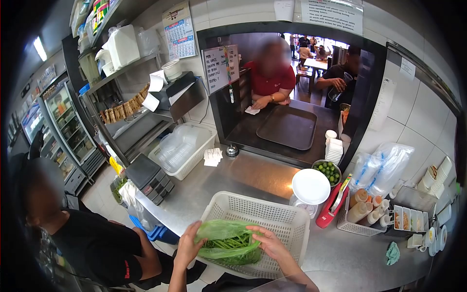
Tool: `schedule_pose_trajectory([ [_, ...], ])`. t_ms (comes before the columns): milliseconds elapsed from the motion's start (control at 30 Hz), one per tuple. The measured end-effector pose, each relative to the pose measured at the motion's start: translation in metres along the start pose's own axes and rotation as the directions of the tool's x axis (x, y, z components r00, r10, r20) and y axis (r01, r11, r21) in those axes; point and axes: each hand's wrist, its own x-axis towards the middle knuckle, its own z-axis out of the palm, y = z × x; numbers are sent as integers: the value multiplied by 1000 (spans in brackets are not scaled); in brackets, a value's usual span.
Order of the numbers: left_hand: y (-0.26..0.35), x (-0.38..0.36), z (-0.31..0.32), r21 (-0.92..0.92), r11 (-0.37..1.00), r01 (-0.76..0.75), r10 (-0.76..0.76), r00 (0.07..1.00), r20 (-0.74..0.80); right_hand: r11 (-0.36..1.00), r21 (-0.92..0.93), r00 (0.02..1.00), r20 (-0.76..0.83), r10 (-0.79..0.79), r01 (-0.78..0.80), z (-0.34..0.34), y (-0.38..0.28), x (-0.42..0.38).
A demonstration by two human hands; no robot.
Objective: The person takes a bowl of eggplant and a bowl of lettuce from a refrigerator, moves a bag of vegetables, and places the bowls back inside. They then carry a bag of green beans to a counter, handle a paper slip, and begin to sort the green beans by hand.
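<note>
A green-tinted plastic bag [224,228] is spread at its mouth between my two hands, over the near left part of a white perforated basket [287,214]. Long, thin green vegetables [228,244] fill the bag and show through its opening. My left hand [189,239] pinches the left side of the bag's rim. On the other side, my right hand [267,242] grips the rim between thumb and fingers. The bag's underside is hidden.
A white round-topped scale [310,187], a bowl of small green citrus [327,171] and a red handled object [334,204] stand right of the basket. Sauce bottles [362,209] are further right. Behind lies a tray [287,127] in the pass-through; a co-worker [92,243] stands left.
</note>
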Motion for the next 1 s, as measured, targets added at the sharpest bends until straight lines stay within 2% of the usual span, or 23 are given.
schedule_pose_trajectory([
  [33, 13, 0, -3, 60, 997, -42, 47, 994, -95, 993, -115, 999, -54, 3, -9, 5, -3, -1],
  [67, 28, 2, -9, 57, 996, -72, 80, 986, -148, 909, -379, 963, -129, -236, 173, 8, -1, 1],
  [100, 47, 4, -17, 56, 993, -102, 111, 973, -202, 723, -623, 871, -132, -473, 299, 11, 4, 4],
  [133, 62, 5, -23, 57, 990, -130, 141, 957, -254, 460, -815, 735, -63, -675, 353, 20, 3, 6],
  [167, 73, 5, -26, -108, 967, -232, 209, 960, -188, 462, -765, 731, 16, -683, 449, 31, 0, 7],
  [233, 91, 1, -29, -444, 820, -362, 361, 928, -89, 465, -636, 705, 182, -685, 616, 73, -34, -1],
  [267, 102, -3, -27, -718, 635, -286, 446, 894, 38, 429, -595, 677, 281, -681, 679, 93, -47, -3],
  [300, 110, -1, -18, -847, 457, -273, 601, 796, 68, 403, -543, 643, 375, -668, 736, 115, -60, -3],
  [333, 128, -7, -14, -918, 375, -126, 634, 757, 155, 388, -500, 615, 452, -646, 775, 132, -69, -2],
  [433, 159, 1, 4, -956, 285, -74, 790, 582, 190, 395, -419, 576, 604, -552, 818, 168, -75, 6],
  [533, 173, 1, 17, -981, 179, 72, 812, 553, 189, 455, -387, 580, 686, -439, 802, 178, -69, 13],
  [633, 175, 0, 21, -971, 155, 184, 786, 572, 234, 537, -387, 595, 750, -289, 749, 165, -53, 14],
  [733, 165, -3, 23, -957, 189, 220, 731, 620, 286, 607, -427, 576, 815, -64, 671, 149, -32, 17],
  [833, 161, -2, 22, -957, 222, 188, 717, 633, 291, 613, -498, 511, 842, 172, 614, 139, -12, 25],
  [1000, 159, 2, 26, -929, 330, 167, 742, 563, 365, 570, -579, 403, 815, 416, 583, 137, 12, 42],
])
